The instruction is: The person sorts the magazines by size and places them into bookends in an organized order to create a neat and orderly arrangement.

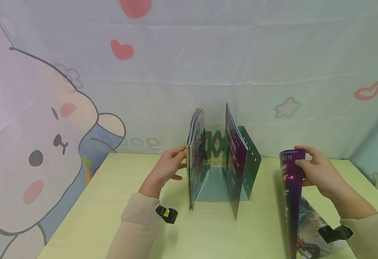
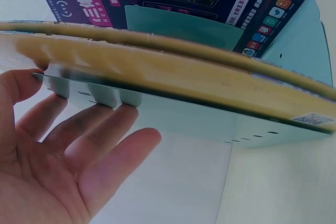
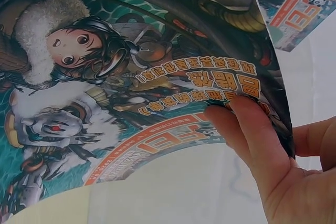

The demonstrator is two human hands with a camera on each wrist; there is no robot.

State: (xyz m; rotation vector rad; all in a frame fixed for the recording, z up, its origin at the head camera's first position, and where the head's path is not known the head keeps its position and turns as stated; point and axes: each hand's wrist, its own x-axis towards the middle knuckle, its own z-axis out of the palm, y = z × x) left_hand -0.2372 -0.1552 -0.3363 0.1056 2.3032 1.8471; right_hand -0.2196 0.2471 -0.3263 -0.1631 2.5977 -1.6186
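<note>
My right hand (image 1: 321, 172) pinches a magazine (image 1: 291, 183) near its upper edge. That magazine stands upright with its dark purple back toward the left, and the right wrist view shows its illustrated cover (image 3: 157, 56). My left hand (image 1: 166, 169) is at the left of a green extendable bookend (image 1: 215, 185). Its fingertips touch the outer face of the bookend's left plate (image 2: 184, 114), with the thumb at the plate's edge. Just inside that plate stand several magazines (image 1: 195, 158). Another purple-backed magazine (image 1: 235, 154) leans toward the bookend's perforated right plate (image 1: 252, 158).
Another illustrated magazine (image 1: 315, 226) lies on the pale yellow table (image 1: 111, 201) at the right, partly behind the held one. A cartoon-printed cloth (image 1: 182, 64) hangs along the table's back edge. Each wrist wears a small black camera.
</note>
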